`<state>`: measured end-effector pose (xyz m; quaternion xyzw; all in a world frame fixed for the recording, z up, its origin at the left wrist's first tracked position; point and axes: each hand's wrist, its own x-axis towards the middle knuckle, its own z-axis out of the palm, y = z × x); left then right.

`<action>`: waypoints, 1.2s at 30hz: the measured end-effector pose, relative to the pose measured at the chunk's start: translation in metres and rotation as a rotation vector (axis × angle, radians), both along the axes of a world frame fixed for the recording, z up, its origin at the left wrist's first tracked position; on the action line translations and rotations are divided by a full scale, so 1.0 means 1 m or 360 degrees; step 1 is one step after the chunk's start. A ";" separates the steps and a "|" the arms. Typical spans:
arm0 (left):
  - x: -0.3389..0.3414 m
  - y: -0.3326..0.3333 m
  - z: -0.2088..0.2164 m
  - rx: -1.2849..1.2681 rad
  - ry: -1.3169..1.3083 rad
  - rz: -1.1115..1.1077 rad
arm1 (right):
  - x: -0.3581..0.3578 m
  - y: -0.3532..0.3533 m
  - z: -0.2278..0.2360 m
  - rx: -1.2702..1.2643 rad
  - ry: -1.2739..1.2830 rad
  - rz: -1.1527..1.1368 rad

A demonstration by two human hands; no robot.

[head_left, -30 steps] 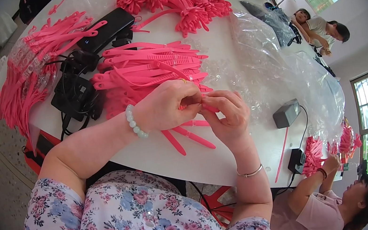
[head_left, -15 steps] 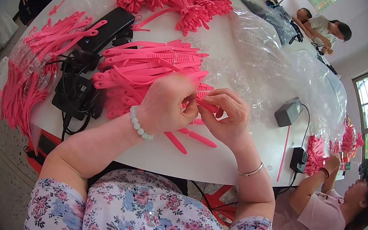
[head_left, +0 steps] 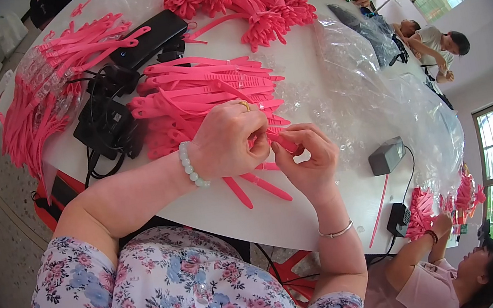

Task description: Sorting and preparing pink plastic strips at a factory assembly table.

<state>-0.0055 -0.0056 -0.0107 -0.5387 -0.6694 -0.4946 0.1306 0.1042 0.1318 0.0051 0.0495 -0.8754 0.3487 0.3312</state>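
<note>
My left hand [head_left: 230, 138] is closed, its thumb and fingertips pinched at the near end of a pink rubber strap. Facing it, my right hand [head_left: 311, 158] pinches the same strap [head_left: 283, 142] between thumb and fingers. The hands nearly meet, and their fingers hide most of the strap's end. Just beyond them lies a thick pile of pink straps [head_left: 204, 87] with rows of slots and rounded ends. Two loose strap ends [head_left: 266, 188] stick out below my hands on the white table [head_left: 231, 220].
At the left, more pink straps [head_left: 33, 132] with clear plastic parts hang over the edge. Black adapters and cables [head_left: 105, 127] and a black power bank [head_left: 150, 39] sit beside the pile. Bundled straps [head_left: 263, 11] lie at the back, clear plastic sheeting [head_left: 371, 91] at right. Co-workers sit around.
My left hand, blurred before, now shows sharply. Both hands stay close together on the strap, with small finger movements. The whole view has shifted slightly.
</note>
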 end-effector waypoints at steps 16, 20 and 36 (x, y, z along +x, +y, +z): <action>-0.004 -0.003 0.003 -0.0095 -0.0107 -0.0078 | 0.002 0.007 0.001 -0.0128 -0.0073 0.0006; -0.010 -0.001 0.009 0.0032 -0.0136 -0.0171 | 0.002 0.008 0.007 -0.0049 -0.0088 0.0043; -0.007 0.000 0.008 -0.0266 -0.0270 -0.0401 | 0.012 0.021 0.026 0.0485 -0.0511 0.0008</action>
